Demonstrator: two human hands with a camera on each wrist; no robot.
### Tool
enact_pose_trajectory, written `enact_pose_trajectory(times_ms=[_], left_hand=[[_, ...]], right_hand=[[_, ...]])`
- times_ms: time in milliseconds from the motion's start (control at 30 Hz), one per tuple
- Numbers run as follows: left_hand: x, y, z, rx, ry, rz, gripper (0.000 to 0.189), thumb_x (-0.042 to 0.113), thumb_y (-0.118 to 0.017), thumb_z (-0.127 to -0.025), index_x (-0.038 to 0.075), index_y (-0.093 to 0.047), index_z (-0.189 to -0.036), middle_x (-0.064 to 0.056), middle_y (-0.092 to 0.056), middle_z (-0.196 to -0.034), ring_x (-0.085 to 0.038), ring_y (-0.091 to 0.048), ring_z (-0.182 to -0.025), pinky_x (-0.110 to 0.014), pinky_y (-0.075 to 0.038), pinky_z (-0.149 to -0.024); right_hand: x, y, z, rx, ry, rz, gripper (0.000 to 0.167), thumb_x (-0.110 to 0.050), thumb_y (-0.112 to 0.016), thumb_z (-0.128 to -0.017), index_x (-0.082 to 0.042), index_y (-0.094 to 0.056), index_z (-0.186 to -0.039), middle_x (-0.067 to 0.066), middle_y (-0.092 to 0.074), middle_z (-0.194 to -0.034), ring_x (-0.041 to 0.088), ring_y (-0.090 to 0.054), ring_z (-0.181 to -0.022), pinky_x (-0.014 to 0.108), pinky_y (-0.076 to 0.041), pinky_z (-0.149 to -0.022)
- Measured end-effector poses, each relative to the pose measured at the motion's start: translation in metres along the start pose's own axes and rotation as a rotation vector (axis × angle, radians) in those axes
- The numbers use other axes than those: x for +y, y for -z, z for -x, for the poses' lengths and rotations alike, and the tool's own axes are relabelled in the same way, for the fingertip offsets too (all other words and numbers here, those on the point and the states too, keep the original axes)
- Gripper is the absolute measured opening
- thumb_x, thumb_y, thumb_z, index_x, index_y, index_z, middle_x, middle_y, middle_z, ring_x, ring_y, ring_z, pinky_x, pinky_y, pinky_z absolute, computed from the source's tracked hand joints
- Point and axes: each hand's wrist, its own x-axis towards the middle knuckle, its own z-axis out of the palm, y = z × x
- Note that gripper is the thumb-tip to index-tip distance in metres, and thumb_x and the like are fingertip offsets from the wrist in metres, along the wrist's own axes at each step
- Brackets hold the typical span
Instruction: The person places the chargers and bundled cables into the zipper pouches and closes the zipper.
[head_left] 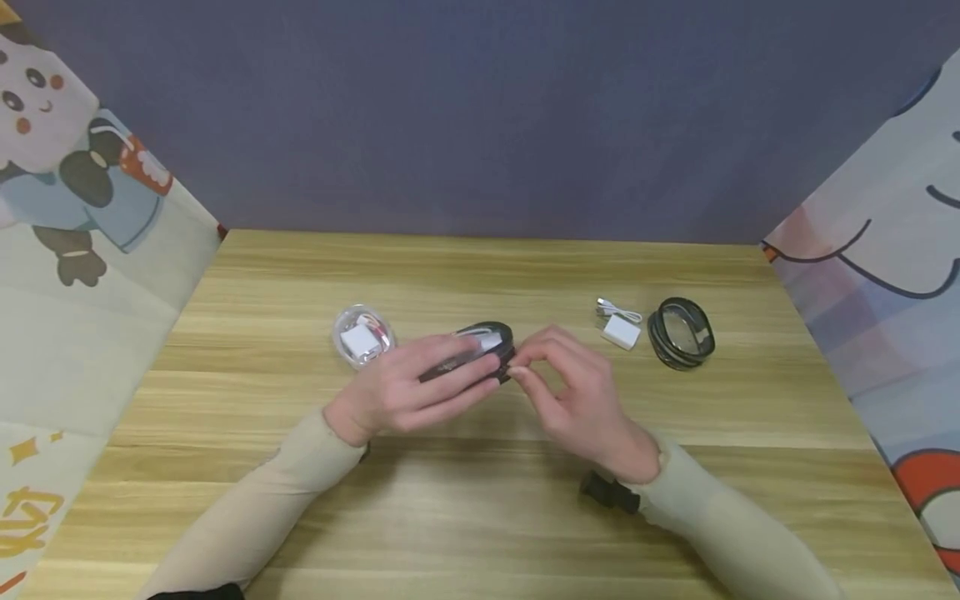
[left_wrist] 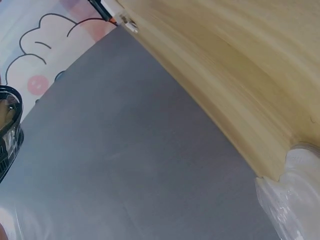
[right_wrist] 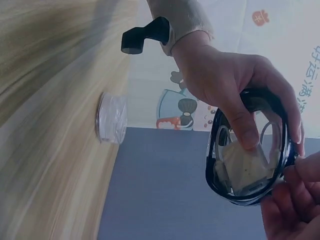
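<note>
A round clear case with a black rim [head_left: 491, 333] is held up above the table by my left hand [head_left: 420, 383]. The right wrist view shows the left thumb lying across the case's clear window, with a white charger block [right_wrist: 244, 167] and a white cable inside. My right hand [head_left: 573, 396] pinches the case's rim between thumb and forefinger, at its right end. What small part the fingertips grip there is hidden. In the left wrist view, part of the black-rimmed case shows at the left edge.
Left of the hands sits a round clear case [head_left: 360, 337] holding a white charger and cables. To the right lie a white charger block [head_left: 621, 332], a short white cable [head_left: 621, 312] and a black-rimmed round case [head_left: 660, 342]. A dark panel [head_left: 487, 117] stands behind the wooden table [head_left: 465, 533].
</note>
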Motion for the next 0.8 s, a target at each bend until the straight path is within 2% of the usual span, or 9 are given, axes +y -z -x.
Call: enact_pose_trajectory(times_ms=[167, 300, 467, 800], left_hand=[[-0.0008, 0.0018, -0.0018, 0.004, -0.025, -0.018, 0.031, -0.009, -0.067, -0.088, -0.001, -0.070, -0.119, -0.017, -0.067, -0.123, -0.034, -0.067, -0.106, -0.039, -0.056, -0.092], [-0.0011, 0.0029, -0.0024, 0.000, -0.043, -0.047, 0.030, -0.008, -0.067, -0.089, 0.000, -0.070, -0.118, -0.016, -0.068, -0.121, -0.033, -0.066, -0.106, -0.039, -0.056, -0.092], [-0.0012, 0.0027, -0.0032, 0.016, -0.055, -0.071, 0.027, -0.005, -0.069, -0.089, 0.001, -0.071, -0.115, -0.015, -0.068, -0.120, -0.032, -0.067, -0.104, -0.038, -0.057, -0.090], [-0.0007, 0.0050, -0.0045, 0.030, -0.065, -0.065, 0.024, -0.003, -0.068, -0.090, 0.001, -0.072, -0.113, -0.015, -0.069, -0.118, -0.032, -0.067, -0.103, -0.039, -0.058, -0.089]], right_hand=[[-0.0040, 0.0031, 0.0021, -0.002, -0.090, -0.033, 0.019, -0.024, -0.067, -0.097, -0.007, -0.069, -0.088, -0.003, -0.063, -0.076, 0.014, -0.051, -0.066, 0.025, -0.042, -0.057], [-0.0061, 0.0053, 0.0030, -0.015, -0.157, -0.081, 0.005, -0.012, -0.072, -0.091, -0.009, -0.069, -0.088, -0.005, -0.057, -0.072, 0.013, -0.043, -0.058, 0.027, -0.034, -0.047], [-0.0074, 0.0077, 0.0023, -0.039, -0.191, -0.090, 0.013, 0.002, -0.074, -0.085, -0.009, -0.069, -0.088, -0.005, -0.057, -0.071, 0.009, -0.041, -0.058, 0.031, -0.034, -0.045], [-0.0059, 0.0101, 0.0032, -0.047, -0.213, -0.090, 0.016, 0.005, -0.074, -0.084, -0.010, -0.069, -0.088, -0.006, -0.056, -0.071, 0.008, -0.040, -0.058, 0.025, -0.034, -0.047]])
